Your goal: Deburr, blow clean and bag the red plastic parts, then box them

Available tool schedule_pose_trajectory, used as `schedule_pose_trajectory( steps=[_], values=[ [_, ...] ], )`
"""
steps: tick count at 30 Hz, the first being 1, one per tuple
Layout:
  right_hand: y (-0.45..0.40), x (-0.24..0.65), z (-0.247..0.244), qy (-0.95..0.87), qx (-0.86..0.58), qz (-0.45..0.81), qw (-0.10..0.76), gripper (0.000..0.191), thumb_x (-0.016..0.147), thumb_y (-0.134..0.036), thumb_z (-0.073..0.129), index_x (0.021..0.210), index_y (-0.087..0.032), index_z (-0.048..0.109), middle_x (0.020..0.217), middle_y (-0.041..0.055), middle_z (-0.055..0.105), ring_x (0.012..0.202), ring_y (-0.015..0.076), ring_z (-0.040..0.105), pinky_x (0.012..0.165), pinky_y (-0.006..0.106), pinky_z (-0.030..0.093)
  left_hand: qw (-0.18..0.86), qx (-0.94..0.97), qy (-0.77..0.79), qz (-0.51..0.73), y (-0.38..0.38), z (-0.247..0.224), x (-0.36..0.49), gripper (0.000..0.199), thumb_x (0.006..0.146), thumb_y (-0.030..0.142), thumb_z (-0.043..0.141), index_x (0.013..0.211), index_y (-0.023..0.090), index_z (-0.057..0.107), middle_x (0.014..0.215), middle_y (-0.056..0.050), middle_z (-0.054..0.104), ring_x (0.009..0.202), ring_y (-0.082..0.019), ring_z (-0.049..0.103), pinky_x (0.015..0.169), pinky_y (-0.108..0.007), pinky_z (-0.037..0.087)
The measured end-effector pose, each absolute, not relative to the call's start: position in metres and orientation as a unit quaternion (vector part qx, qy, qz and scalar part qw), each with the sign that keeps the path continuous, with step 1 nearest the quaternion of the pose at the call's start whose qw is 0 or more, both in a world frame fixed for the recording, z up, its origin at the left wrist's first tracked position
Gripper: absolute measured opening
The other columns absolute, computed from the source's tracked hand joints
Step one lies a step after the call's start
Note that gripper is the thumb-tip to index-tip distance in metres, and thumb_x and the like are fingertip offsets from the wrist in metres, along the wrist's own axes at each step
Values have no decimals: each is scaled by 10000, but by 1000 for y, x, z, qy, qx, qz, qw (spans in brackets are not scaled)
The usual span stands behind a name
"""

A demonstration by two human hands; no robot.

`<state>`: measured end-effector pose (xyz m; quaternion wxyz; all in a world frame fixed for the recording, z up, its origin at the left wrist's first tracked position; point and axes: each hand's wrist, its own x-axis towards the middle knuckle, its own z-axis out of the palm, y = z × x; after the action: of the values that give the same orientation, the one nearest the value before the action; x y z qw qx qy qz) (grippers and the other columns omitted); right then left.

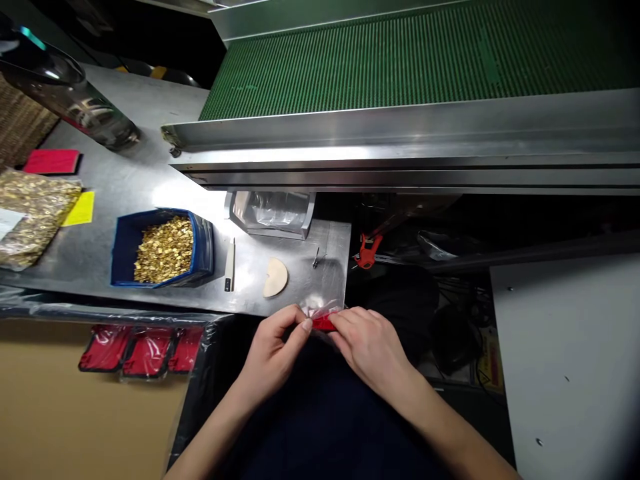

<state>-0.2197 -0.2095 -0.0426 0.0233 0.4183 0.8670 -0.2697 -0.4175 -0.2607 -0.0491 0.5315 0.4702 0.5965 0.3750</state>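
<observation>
Low in the middle of the head view, a red item in a clear plastic bag (324, 323) is held between my two hands, close to my body. My left hand (277, 348) pinches the bag's left end between thumb and fingertip. From the right, my right hand (371, 343) is closed over the red item, its fingers bent across the top. The item's exact kind is hidden by my fingers and the wrap. Just beyond it on the metal table (250, 303) lie a pale half-round piece (275, 277), a slim white-handled knife (230, 265) and a small metal part (317, 259).
A blue bin (203, 250) of small gold-coloured pieces (165, 251) stands left, near a filled bag (35, 210) and a bottle (95, 110). A grey tray (239, 220) holds plastic bags. The green conveyor (350, 73) crosses behind. Wrapped red packs (147, 353) lie in a carton.
</observation>
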Motion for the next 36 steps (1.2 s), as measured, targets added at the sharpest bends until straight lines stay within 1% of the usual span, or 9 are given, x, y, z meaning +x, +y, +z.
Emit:
schedule_pose_trajectory(
  steps=[7, 11, 14, 17, 21, 25, 28, 33, 36],
  values=[
    [-207, -226, -49, 874, 411, -254, 52, 165, 1028, -163, 539, 1042, -179, 703, 980, 63, 736, 918, 236, 637, 816, 362, 487, 508, 574, 552, 328, -257, -51, -409, 248, 1035, 308, 485, 838, 203, 592, 825, -15, 568, 809, -177, 519, 790, -299, 434],
    [-190, -216, -59, 836, 418, -355, 0, 114, 1004, -228, 624, 1060, -228, 724, 1016, 22, 754, 945, 209, 644, 844, 317, 483, 485, 591, 555, 329, -250, -74, -424, 177, 983, 350, 598, 1102, 250, 681, 1281, -101, 582, 1280, -277, 500, 1097, -401, 426],
    [-181, -210, -59, 799, 433, -418, -21, 129, 980, -248, 671, 1075, -255, 757, 1007, 8, 764, 945, 200, 653, 848, 311, 471, 533, 542, 545, 355, -250, -97, -431, 582, 871, 379, 767, 1393, 285, 528, 1494, -124, 482, 1436, -317, 408, 1204, -465, 357],
    [-180, -208, -55, 757, 430, -491, -30, 114, 952, -276, 702, 1034, -259, 779, 949, 3, 766, 881, 186, 666, 788, 292, 466, 605, 466, 537, 359, -253, -114, -429, 778, 840, 364, 805, 1501, 272, 403, 1467, -134, 540, 1367, -306, 509, 1178, -473, 400],
    [-181, -201, -60, 658, 472, -581, -80, 198, 985, -354, 635, 1092, -249, 763, 1014, 18, 774, 885, 192, 699, 786, 296, 509, 661, 387, 529, 365, -254, -123, -425, 521, 850, 402, 776, 1297, 194, 606, 1261, -114, 681, 1188, -294, 631, 1094, -463, 476],
    [-179, -186, -76, 540, 551, -600, -209, 372, 1016, -496, 556, 1113, -182, 730, 1010, 92, 769, 897, 221, 717, 835, 349, 565, 696, 314, 526, 374, -250, -122, -429, 500, 845, 447, 769, 1245, 176, 641, 1182, -105, 719, 1115, -275, 658, 1034, -429, 506],
    [-180, -181, -76, 585, 562, -525, -257, 409, 976, -530, 622, 1241, -224, 684, 1243, 115, 691, 1104, 251, 672, 957, 390, 549, 736, 279, 499, 364, -248, -117, -434, 494, 843, 456, 776, 1233, 177, 656, 1183, -103, 725, 1120, -276, 660, 1028, -416, 500],
    [-179, -187, -57, 714, 418, -538, -163, 663, 896, -529, 746, 1492, -375, 498, 1651, 46, 296, 1483, 275, 366, 1194, 420, 378, 822, 228, 409, 323, -249, -110, -437, 547, 837, 481, 787, 1275, 185, 648, 1183, -109, 726, 1078, -263, 681, 984, -388, 504],
    [-176, -196, -57, 701, 346, -614, -106, 631, 907, -518, 737, 1475, -351, 519, 1555, 67, 439, 1300, 241, 554, 1041, 347, 505, 852, 236, 357, 302, -251, -113, -439, 611, 795, 544, 812, 1254, 173, 653, 1130, -106, 723, 1033, -247, 680, 942, -348, 496]
  ],
)
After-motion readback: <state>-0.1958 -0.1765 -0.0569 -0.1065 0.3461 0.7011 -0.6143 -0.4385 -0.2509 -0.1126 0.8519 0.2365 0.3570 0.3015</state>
